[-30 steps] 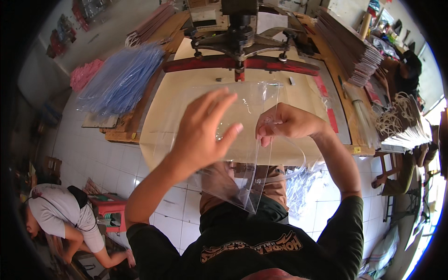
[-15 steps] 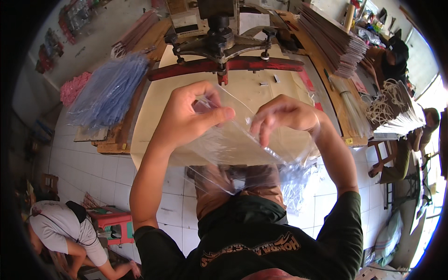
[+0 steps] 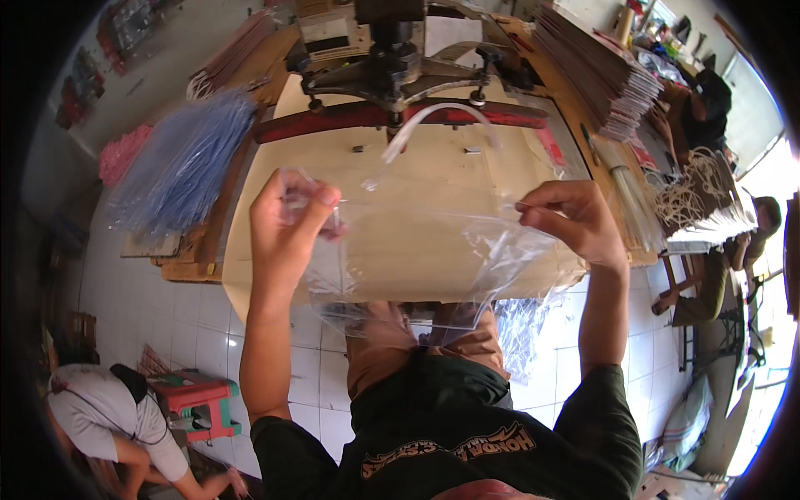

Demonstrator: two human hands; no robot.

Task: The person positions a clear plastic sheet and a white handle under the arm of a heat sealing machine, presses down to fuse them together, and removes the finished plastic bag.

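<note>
A clear plastic bag (image 3: 492,258) is stretched out in front of me over a tan paper sheet (image 3: 275,250). My left hand (image 3: 292,208) pinches its left upper corner between thumb and fingers. Opposite it, the right upper corner is gripped by my right hand (image 3: 575,221), thumb against the fingertips. A translucent whitish strip (image 3: 408,133) arches up beyond the bag; whether it is joined to the bag I cannot tell. Just behind stands a black metal press (image 3: 396,75) with a curved red bar (image 3: 325,122). Small metal pieces (image 3: 472,151) lie on the sheet below the bar.
Blue plastic sheets (image 3: 183,167) and a pink bundle (image 3: 125,156) are piled at the left. Flat brown stacks (image 3: 583,67) and a corded stack (image 3: 708,200) stand at the right. A person (image 3: 117,408) bends beside a red-and-green stool (image 3: 196,404) at lower left; others are at the right.
My hands have moved apart, the left one leftward and the right one rightward. The bag has spread wide between them, and the arched strip has come into view above it.
</note>
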